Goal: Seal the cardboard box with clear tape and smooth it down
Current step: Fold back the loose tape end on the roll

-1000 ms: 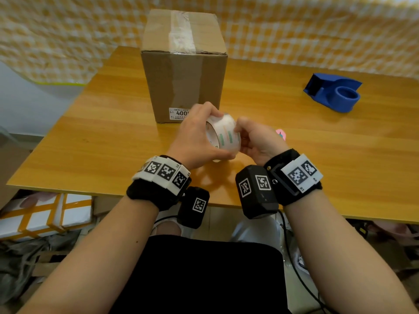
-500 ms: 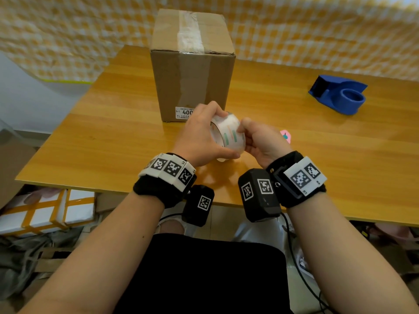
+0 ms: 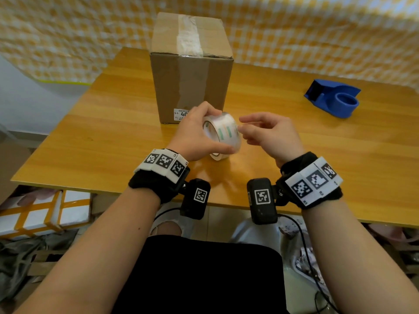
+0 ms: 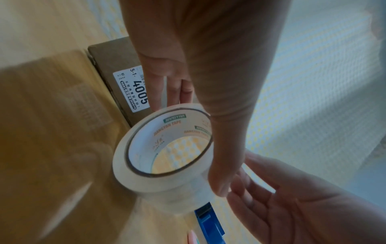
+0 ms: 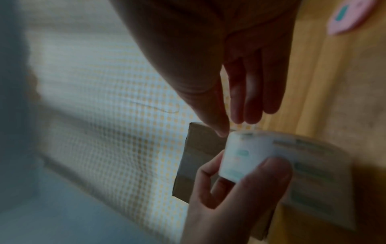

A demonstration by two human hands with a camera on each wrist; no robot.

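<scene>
Before box (image 3: 191,71): left hand (image 3: 192,134) grips tape roll (image 3: 223,134); right hand (image 3: 272,134) beside, fingers relaxed.

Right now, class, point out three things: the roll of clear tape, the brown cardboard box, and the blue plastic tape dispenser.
Roll of clear tape (image 3: 223,132): head view, on its outer printed band.
Brown cardboard box (image 3: 191,87): head view, on its front face.
Blue plastic tape dispenser (image 3: 333,99): head view, on its body.

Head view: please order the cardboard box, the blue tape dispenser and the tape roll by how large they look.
1. cardboard box
2. blue tape dispenser
3. tape roll
The last two look alike; the roll is nearer the camera and partly covered by the left hand, so their order is unsure.
</scene>
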